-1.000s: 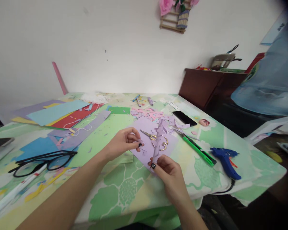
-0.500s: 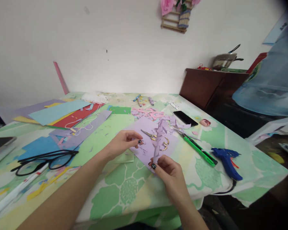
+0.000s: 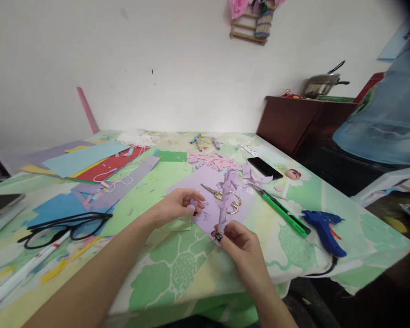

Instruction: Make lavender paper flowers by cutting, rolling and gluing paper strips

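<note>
My right hand (image 3: 241, 243) pinches the lower end of a rolled purple paper stick (image 3: 222, 216), which stands tilted up with curled paper bits along its upper part. My left hand (image 3: 179, 205) hovers to its left, over the purple sheet (image 3: 207, 175), its fingers half curled and the thumb apart. Purple shows between that thumb and the fingers; whether it is a scrap or the sheet behind, I cannot tell. Gold-handled scissors (image 3: 237, 200) lie on the sheet, partly behind the stick. Small dark-edged scraps (image 3: 205, 212) sit close to my left fingertips.
Pink paper strips (image 3: 210, 160) and a black phone (image 3: 264, 167) lie beyond the sheet. On the right are a green cutter (image 3: 283, 214) and a blue glue gun (image 3: 326, 230). Glasses (image 3: 68, 228), coloured papers (image 3: 85, 157) and white string (image 3: 135, 138) lie left.
My left hand has dropped slightly, with thumb and fingers farther apart. My right hand and the paper stick stay nearly in place.
</note>
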A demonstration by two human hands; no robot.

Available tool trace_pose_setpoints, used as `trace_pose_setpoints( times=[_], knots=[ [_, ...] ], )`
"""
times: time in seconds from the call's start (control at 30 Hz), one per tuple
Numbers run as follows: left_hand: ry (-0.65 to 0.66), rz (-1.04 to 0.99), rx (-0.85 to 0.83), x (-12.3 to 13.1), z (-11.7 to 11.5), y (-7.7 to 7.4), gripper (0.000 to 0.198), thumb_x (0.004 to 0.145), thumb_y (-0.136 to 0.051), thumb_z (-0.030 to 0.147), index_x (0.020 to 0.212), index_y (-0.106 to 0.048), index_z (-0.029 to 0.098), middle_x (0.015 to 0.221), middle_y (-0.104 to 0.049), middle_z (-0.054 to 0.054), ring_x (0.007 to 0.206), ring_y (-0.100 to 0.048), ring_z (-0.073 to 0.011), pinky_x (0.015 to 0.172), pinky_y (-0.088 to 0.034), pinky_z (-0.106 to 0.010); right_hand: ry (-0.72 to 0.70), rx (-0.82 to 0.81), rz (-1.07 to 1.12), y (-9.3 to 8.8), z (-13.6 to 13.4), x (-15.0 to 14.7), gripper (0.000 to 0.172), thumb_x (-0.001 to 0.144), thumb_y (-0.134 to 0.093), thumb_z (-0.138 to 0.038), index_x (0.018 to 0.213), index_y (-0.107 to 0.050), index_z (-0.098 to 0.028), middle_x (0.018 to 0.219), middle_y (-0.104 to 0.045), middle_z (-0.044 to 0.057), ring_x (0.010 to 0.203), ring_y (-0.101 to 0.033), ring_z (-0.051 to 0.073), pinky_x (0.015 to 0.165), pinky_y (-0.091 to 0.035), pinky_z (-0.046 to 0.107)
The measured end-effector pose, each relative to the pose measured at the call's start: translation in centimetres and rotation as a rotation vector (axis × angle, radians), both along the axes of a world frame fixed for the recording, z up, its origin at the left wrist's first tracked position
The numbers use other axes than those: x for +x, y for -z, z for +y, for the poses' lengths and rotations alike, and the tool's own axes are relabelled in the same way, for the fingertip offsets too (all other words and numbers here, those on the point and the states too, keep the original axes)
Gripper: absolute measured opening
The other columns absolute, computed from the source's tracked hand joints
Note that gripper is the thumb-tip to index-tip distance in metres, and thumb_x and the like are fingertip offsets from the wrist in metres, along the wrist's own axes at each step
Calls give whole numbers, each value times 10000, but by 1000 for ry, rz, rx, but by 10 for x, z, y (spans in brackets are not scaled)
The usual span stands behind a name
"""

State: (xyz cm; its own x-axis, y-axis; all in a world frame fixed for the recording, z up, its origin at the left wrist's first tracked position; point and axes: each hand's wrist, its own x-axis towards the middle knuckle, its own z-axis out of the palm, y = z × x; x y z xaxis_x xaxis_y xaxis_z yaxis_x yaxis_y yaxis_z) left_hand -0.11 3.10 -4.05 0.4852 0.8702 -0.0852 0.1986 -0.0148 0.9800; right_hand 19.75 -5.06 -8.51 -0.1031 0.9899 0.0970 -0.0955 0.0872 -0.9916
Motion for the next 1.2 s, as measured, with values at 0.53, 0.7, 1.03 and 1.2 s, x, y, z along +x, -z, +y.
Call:
trace_pose_setpoints(
  times=[0.53,0.7,1.03,1.2],
  knots=[
    [-180,-1,43,8,-3,-7,101,587,-712,146,659,-642,150,749,-714,-49,720,-671,-179,692,-515,-294,6,-2,-11,-3,0,-1,226,752,-681,-385,762,-627,-166,726,-580,22,678,-501,149,601,-385,263],
    [-128,-32,39,11,-10,-12,115,559,-688,100,646,-706,173,614,-684,-2,589,-624,-139,604,-497,-251,43,-9,-29,-2,0,-3,229,752,-675,-370,718,-574,-167,675,-509,-6,641,-460,127,574,-372,244],
    [-9,11,10,20,-18,-10,93,701,-640,180,779,-651,130,605,-680,-19,461,-564,-91,509,-451,-216,65,11,-64,4,1,-5,186,771,-638,-316,728,-531,-170,671,-441,-19,625,-416,110,560,-355,232],
    [-15,-64,-41,24,-23,-9,223,682,-685,191,726,-466,175,573,-685,-1,401,-561,-92,446,-412,-188,62,-15,-45,1,2,-6,215,761,-637,-351,747,-529,-166,671,-445,-18,627,-412,113,557,-342,235]
  ],
)
